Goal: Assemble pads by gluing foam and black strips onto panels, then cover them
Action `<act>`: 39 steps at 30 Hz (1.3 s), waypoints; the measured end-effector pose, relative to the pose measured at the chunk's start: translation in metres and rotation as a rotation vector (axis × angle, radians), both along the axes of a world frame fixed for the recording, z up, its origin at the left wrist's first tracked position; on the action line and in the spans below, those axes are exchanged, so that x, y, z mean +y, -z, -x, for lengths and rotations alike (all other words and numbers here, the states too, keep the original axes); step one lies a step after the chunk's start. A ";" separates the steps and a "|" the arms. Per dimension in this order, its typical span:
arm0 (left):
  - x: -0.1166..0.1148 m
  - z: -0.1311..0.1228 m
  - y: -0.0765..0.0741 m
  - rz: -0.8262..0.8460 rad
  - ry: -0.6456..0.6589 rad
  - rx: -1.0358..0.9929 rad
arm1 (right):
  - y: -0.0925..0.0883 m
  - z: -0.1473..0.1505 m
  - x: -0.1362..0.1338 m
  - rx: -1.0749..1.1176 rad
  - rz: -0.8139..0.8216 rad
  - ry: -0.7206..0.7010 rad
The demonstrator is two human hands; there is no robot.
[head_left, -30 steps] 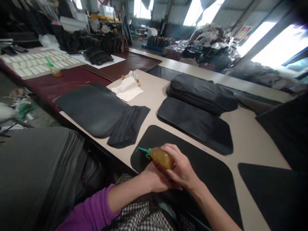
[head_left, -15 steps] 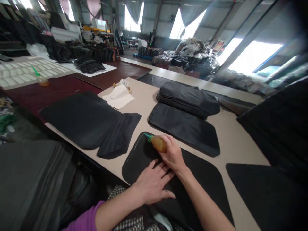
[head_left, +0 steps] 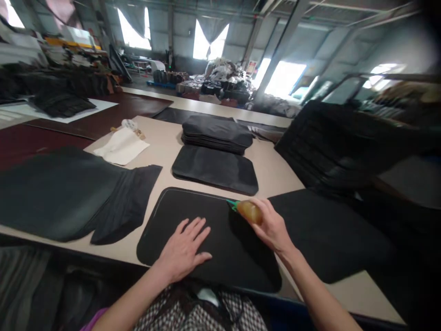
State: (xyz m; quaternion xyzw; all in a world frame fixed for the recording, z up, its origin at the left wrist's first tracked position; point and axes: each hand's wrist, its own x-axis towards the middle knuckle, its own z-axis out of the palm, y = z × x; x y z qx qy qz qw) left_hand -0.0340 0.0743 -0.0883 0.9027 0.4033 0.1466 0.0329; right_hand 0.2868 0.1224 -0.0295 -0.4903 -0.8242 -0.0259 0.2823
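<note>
Gripping translucent amber squeeze bottle [head_left: 250,212] in right hand [head_left: 272,226], with fingers clamped round its body. Holding it at far edge of thin black rounded-corner rectangular panel [head_left: 229,243], toward panel's far right corner. Aiming tapered green nozzle [head_left: 232,203] toward desk's left end and slightly toward far edge, with bottle's long axis running roughly along near edge. Can't tell whether tip touches panel.

Resting left hand [head_left: 184,250] palm down on panel, left of bottle and closer to desk's near edge, with fingers spread apart.

Noting panel laid lengthwise along near edge of beige-topped desk [head_left: 160,142], marked with thin pale line along left and far edges, reaching nozzle.

Seeing beyond panel, toward far edge, low stack of black rounded panels [head_left: 215,168], then taller black stack [head_left: 217,131]. Toward left end, seeing large black sheet [head_left: 62,193], dark layered strips [head_left: 127,202] and, farther back, white cloth [head_left: 122,146].
</note>
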 end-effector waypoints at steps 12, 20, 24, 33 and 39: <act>0.004 0.002 0.011 -0.105 0.018 0.110 | 0.015 -0.084 -0.067 0.129 -0.039 0.313; 0.006 0.003 0.010 -0.120 0.029 0.141 | 0.011 -0.088 -0.127 0.189 -0.002 0.296; 0.006 0.004 0.011 -0.124 0.035 0.135 | 0.012 -0.089 -0.172 0.203 0.047 0.283; 0.007 0.004 0.011 -0.090 0.035 0.106 | 0.020 -0.073 -0.263 0.344 0.073 0.415; 0.007 0.009 0.002 0.083 0.008 -0.076 | 0.050 -0.037 -0.265 0.594 0.129 0.503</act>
